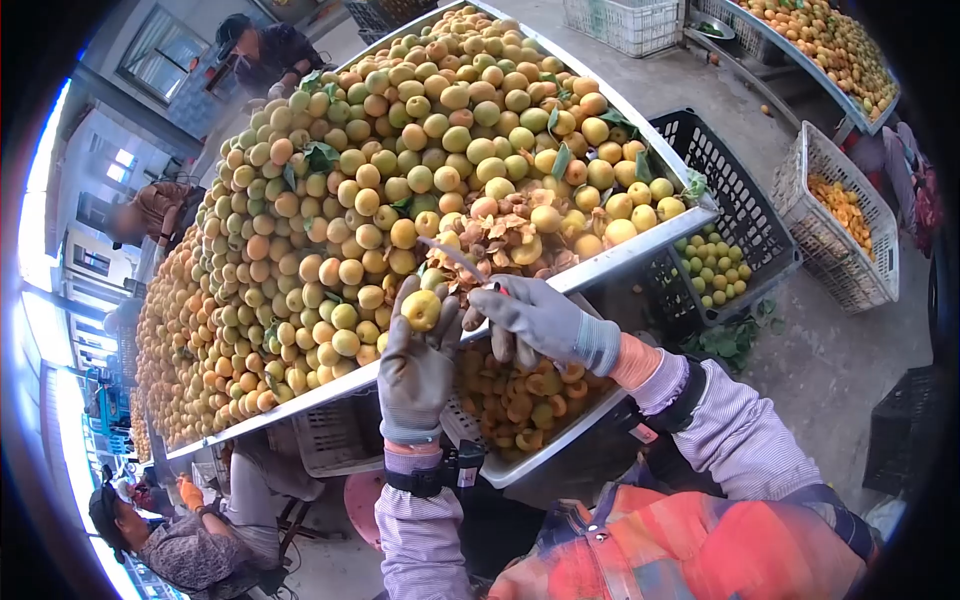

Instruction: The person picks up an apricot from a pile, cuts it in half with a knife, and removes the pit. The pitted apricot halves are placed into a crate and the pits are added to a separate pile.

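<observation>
My left hand (415, 360), in a grey glove, holds a yellow-green apricot (421, 310) upright between thumb and fingers. To its right, my right hand (535, 318), gloved too, is closed round the red handle of a knife (455, 258), whose blade points up and left over the fruit. Both hands are at the front edge of a large white-rimmed table (640, 238) heaped with apricots. Brown pulpy scraps (500, 228) lie on the heap just beyond the knife. Below my hands, a white crate (510, 472) holds halved orange apricots (525, 405).
A black crate (775, 225) with green fruit stands right of the table, beside leaves on the floor. Farther right is a white crate (805, 190) with orange pieces. Co-workers (270, 55) stand across the table; another (200, 540) sits at lower left.
</observation>
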Demonstrator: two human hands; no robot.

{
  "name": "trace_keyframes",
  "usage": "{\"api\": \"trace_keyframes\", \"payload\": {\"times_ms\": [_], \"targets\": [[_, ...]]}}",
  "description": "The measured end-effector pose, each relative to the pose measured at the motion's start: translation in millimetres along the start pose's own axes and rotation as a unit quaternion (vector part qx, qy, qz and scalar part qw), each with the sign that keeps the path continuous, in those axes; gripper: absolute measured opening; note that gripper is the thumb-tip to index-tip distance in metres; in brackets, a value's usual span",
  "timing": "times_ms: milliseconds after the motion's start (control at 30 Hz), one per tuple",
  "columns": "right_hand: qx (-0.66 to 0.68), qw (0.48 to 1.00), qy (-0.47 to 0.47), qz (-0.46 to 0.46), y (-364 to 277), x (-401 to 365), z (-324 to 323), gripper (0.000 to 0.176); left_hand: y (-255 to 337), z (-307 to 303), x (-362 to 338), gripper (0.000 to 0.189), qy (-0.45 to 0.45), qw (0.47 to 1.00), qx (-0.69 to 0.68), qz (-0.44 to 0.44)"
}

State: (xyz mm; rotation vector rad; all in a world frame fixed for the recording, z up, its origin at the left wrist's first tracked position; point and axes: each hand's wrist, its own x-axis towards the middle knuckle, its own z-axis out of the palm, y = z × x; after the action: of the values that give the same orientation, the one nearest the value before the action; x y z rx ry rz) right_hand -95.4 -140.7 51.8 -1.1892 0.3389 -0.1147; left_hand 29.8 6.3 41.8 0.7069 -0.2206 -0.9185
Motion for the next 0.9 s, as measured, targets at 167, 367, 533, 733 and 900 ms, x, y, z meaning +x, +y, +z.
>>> {"api": "trace_keyframes", "payload": {"times_ms": [167, 367, 533, 733, 900], "targets": [[-0.056, 0.998, -0.007, -0.017, -6.9, -13.5, 4.9, 0.035, -17.0, -4.0, -7.9, 0.047, 0.002, 0.999, -0.014, -0.048], [-0.188, 0.972, 0.005, -0.138, 21.3, -4.7, -3.2, 0.035, -32.6, 1.3, -14.0, 0.038, -0.015, 0.998, 0.03, -0.047], [-0.35, 0.901, 0.017, -0.256, 30.8, -0.3, -4.6, 0.03, -40.2, 0.2, -17.7, 0.038, 0.002, 0.996, 0.073, -0.043], [-0.35, 0.91, 0.022, -0.222, 29.1, -7.3, 3.5, 0.03, -48.4, -2.8, -20.4, 0.042, 0.038, 0.994, 0.08, -0.069], [-0.354, 0.915, 0.019, -0.194, 35.4, -7.1, 4.6, 0.035, -51.4, -15.7, -20.0, 0.045, 0.017, 0.989, 0.127, -0.076]]}}
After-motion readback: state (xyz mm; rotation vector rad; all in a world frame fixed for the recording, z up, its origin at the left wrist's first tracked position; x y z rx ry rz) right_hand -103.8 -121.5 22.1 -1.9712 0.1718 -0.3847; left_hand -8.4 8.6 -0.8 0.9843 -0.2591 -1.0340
